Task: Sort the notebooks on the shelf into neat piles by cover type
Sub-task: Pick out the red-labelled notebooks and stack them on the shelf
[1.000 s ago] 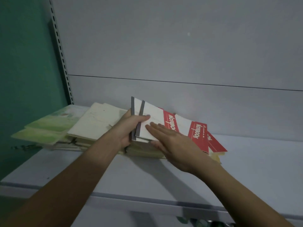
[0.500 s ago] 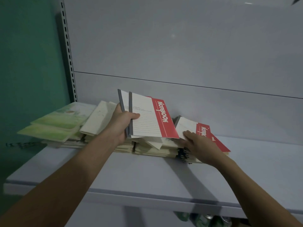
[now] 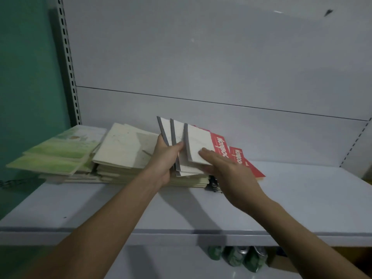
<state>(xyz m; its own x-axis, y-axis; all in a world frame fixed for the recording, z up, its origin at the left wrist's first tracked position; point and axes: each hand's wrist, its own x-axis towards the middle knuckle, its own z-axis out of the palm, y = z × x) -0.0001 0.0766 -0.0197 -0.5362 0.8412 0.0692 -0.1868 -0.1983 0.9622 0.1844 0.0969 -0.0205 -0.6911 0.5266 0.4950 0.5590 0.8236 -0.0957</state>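
Gathering step: left hand (image 3: pixel 167 158) grips three fanned red-and-white grey-spined notebooks (image 3: pixel 198 146) above the shelf's (image 3: pixel 302 198) middle; right hand (image 3: pixel 227 168), fingers flat, presses the front one. Next, square them up.

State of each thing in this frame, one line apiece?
left hand: grips the fanned red-and-white notebooks.
right hand: fingers flat on the front notebook.
red-and-white notebooks: three held, fanned, tilted.
green notebooks: stacked flat, uneven.
cream notebooks: stacked flat, skewed.
shelf: holds all piles.
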